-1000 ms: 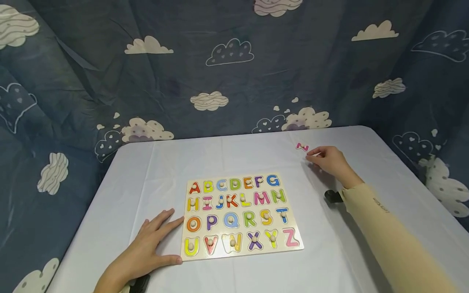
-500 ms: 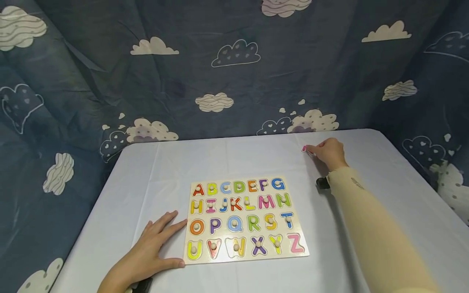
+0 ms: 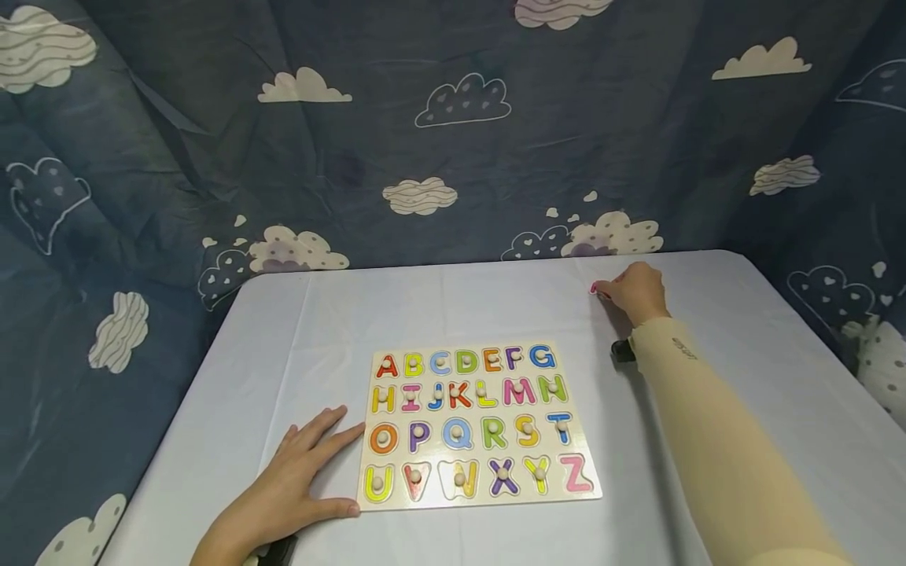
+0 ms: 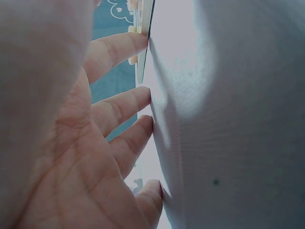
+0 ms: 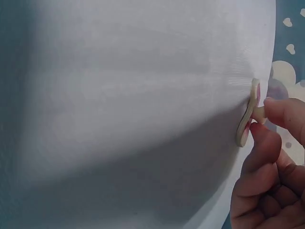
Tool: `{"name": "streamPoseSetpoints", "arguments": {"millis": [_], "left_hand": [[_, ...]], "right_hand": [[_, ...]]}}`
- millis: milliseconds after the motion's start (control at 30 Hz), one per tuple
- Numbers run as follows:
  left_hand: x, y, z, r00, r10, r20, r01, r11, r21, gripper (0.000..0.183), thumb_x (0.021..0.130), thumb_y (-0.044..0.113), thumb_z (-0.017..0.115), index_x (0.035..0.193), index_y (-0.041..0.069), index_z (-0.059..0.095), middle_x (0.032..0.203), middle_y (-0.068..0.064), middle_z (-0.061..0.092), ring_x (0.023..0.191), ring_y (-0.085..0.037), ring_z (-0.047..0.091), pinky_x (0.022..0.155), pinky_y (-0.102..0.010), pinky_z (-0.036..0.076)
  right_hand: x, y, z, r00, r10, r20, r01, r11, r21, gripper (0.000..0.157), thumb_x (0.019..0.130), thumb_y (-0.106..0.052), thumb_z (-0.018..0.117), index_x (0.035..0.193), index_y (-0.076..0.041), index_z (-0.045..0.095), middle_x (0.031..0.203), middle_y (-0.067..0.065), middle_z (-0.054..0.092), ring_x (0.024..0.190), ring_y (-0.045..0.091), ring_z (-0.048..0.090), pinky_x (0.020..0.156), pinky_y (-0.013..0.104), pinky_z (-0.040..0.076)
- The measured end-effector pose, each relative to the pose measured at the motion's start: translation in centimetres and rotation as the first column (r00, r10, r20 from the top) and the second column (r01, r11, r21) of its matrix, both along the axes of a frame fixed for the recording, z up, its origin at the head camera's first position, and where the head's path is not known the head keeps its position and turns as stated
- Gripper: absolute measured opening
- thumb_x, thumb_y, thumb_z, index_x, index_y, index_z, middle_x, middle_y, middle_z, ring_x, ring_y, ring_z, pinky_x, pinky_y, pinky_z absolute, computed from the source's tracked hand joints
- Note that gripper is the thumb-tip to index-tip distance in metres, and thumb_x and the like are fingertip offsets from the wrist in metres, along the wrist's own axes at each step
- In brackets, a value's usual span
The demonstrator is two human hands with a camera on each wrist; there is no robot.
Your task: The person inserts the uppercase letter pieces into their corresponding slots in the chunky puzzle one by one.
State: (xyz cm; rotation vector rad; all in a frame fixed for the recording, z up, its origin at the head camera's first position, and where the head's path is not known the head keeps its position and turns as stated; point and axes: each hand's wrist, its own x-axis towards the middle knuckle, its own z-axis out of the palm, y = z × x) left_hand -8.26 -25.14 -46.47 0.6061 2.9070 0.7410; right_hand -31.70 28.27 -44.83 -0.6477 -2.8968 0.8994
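In the head view my right hand is at the table's back right, pinching a small pink letter puzzle piece. In the right wrist view thumb and index finger grip the round knob of this wooden letter piece, which stands on edge, tilted off the cloth. My left hand lies with spread fingers beside the alphabet puzzle board; its thumb and index finger touch the board's left edge. Knobbed coloured letters sit in the board. At its bottom right, the pink Z space shows no knob.
A white cloth covers the table. Behind it hangs a dark blue curtain with cloud prints. A black device is strapped under my right wrist.
My right hand has moved onto the pink letter piece, pinched its knob and tilted it up. My left hand stays at the board's edge. The head view has shifted slightly.
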Motion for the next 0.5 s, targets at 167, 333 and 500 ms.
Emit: {"name": "streamPoseSetpoints", "arguments": {"millis": [167, 333, 500], "left_hand": [[-0.07, 0.07, 0.05, 1.000, 0.007, 0.013, -0.007, 1.000, -0.005, 0.099, 0.068, 0.069, 0.090, 0.155, 0.030, 0.059, 0.169, -0.011, 0.045, 0.158, -0.042, 0.038, 0.124, -0.079, 0.024], [-0.08, 0.02, -0.01, 1.000, 0.010, -0.002, -0.010, 1.000, -0.014, 0.100, 0.067, 0.069, 0.091, 0.154, 0.030, 0.060, 0.168, -0.011, 0.046, 0.157, -0.042, 0.039, 0.123, -0.080, 0.025], [-0.09, -0.04, -0.02, 1.000, 0.000, -0.004, 0.000, 1.000, -0.003, 0.099, 0.068, 0.068, 0.091, 0.154, 0.030, 0.060, 0.168, -0.011, 0.046, 0.157, -0.042, 0.040, 0.123, -0.080, 0.025]], "right_hand": [[-0.21, 0.05, 0.36, 1.000, 0.021, 0.009, -0.021, 1.000, 0.002, 0.032, 0.097, -0.023, 0.076, 0.097, 0.008, 0.075, 0.087, 0.018, 0.071, 0.087, 0.031, 0.057, 0.072, 0.037, 0.049], [-0.45, -0.01, 0.72, 0.996, 0.083, 0.024, -0.082, 0.996, -0.037, 0.029, 0.099, -0.023, 0.077, 0.098, 0.006, 0.076, 0.094, 0.019, 0.074, 0.088, 0.030, 0.059, 0.074, 0.037, 0.047], [-0.54, -0.06, 0.56, 0.989, 0.139, 0.041, -0.137, 0.989, -0.046, 0.024, 0.099, -0.018, 0.077, 0.103, 0.006, 0.076, 0.100, 0.021, 0.076, 0.088, 0.030, 0.061, 0.074, 0.036, 0.049]]}}
